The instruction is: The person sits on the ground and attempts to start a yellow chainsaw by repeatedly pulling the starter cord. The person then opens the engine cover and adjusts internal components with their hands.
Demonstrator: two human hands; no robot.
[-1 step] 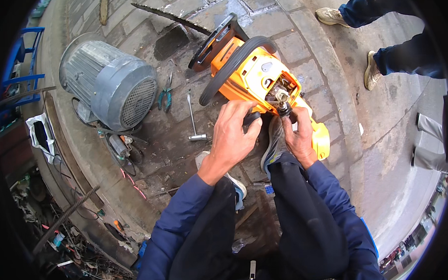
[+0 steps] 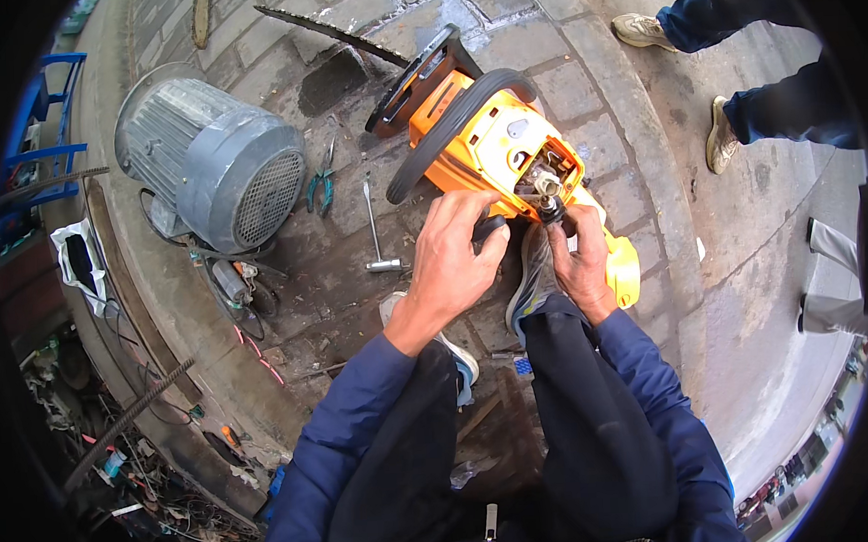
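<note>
An orange chainsaw (image 2: 477,126) lies on the paving in front of me, its bar pointing away to the far left. Its top is uncovered, with metal engine parts (image 2: 545,176) showing in the opening. My right hand (image 2: 583,266) pinches what looks like a spark plug (image 2: 551,209), a small dark cylinder with a metal end, at the near edge of that opening. My left hand (image 2: 453,261) curls its fingers and thumb round a black piece (image 2: 490,229) at the saw's near left side. The fingers partly hide this piece, so its kind is unclear.
A grey electric motor (image 2: 210,155) stands at left. Teal-handled pliers (image 2: 319,191) and a T-shaped wrench (image 2: 375,235) lie between it and my left hand. Wires and scrap (image 2: 145,472) fill the lower left. Another person's legs (image 2: 731,22) stand at upper right.
</note>
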